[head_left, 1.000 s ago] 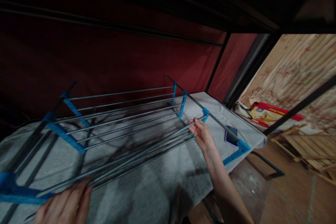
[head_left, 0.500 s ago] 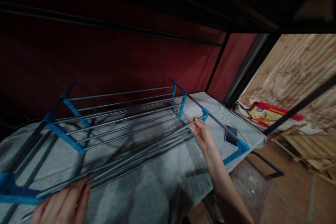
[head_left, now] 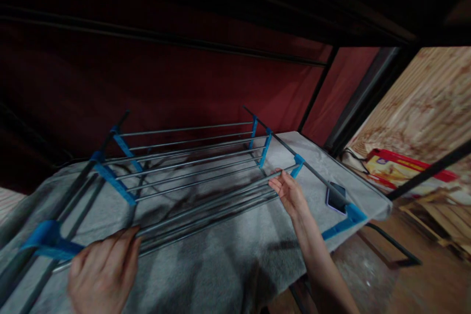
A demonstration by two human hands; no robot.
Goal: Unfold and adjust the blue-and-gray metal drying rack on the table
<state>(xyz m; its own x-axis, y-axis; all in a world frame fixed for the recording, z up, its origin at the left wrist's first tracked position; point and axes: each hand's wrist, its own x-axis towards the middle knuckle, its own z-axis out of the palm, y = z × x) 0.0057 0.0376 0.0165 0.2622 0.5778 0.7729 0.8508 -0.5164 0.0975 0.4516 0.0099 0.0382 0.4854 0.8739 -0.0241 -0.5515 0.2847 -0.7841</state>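
A rack of grey metal tubes with blue plastic brackets [head_left: 112, 176] lies on a surface covered in grey cloth [head_left: 195, 270]. My left hand [head_left: 105, 270] is closed over the left part of the front metal rods [head_left: 221, 196], close to a blue bracket [head_left: 47, 238]; its palm side is hidden. At the other end, the fingers of my right hand [head_left: 289, 191] pinch the top rod beside another blue bracket [head_left: 299, 162]. Behind them, several thinner rods [head_left: 198, 155] span between the left and right brackets. Whether the held rods are seated in the brackets, I cannot tell.
A phone [head_left: 336, 198] lies on the cloth at the right, under the rack's side tube [head_left: 312, 172]. A dark metal frame [head_left: 318, 91] and a red wall [head_left: 206, 83] stand behind. Beyond the right edge are a red and yellow box [head_left: 401, 169] and wooden slats [head_left: 437, 216].
The view has shifted, so the rack and both hands appear further right. My left hand shows more fully, higher in view. Both hands keep their hold on the rods.
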